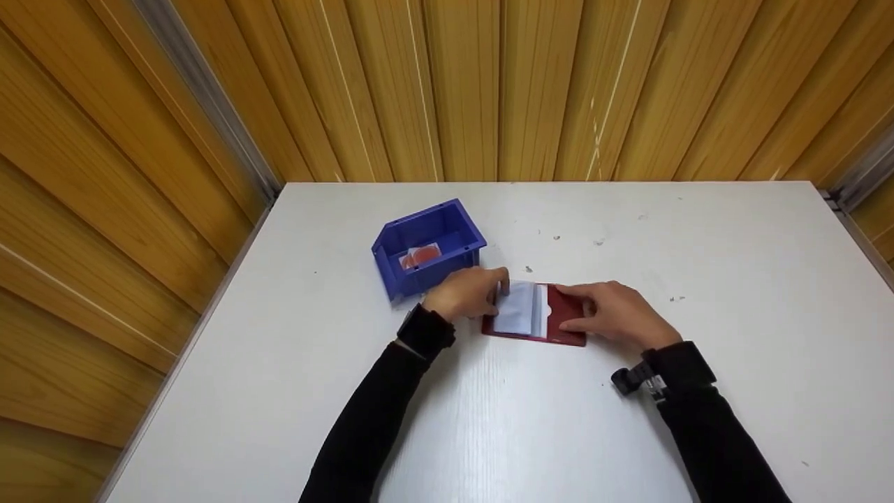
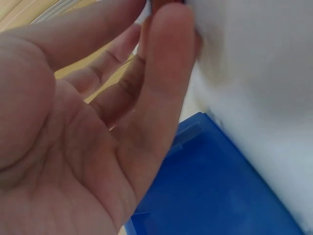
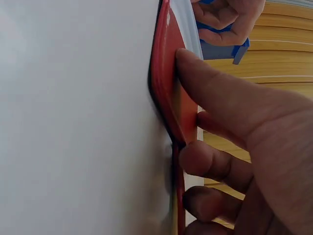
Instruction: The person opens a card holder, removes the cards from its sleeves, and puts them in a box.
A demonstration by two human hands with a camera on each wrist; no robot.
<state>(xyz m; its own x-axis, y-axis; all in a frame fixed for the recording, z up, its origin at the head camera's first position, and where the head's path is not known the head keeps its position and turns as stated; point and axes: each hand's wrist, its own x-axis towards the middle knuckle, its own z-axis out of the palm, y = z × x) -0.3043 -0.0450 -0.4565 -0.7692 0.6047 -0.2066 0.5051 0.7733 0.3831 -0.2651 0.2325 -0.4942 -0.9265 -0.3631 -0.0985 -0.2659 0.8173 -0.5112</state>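
A dark red card holder [image 1: 567,318] lies spread open on the white table, its clear plastic sleeves [image 1: 515,309] lying over the left half. My left hand [image 1: 466,292] pinches its left edge with curled fingers; in the left wrist view only a bit of red shows at the fingertips. With the thumb on the inner red face, my right hand [image 1: 620,316] grips the right cover. Seen from the right wrist, the cover [image 3: 166,83] is raised at an angle, with the fingers along its edge.
Just behind my left hand stands a blue plastic bin [image 1: 419,279], holding a few red-and-white cards [image 1: 422,256]. The white table [image 1: 482,433] carries small dark marks. Wood-look panels [image 1: 531,91] wall off the back and left side.
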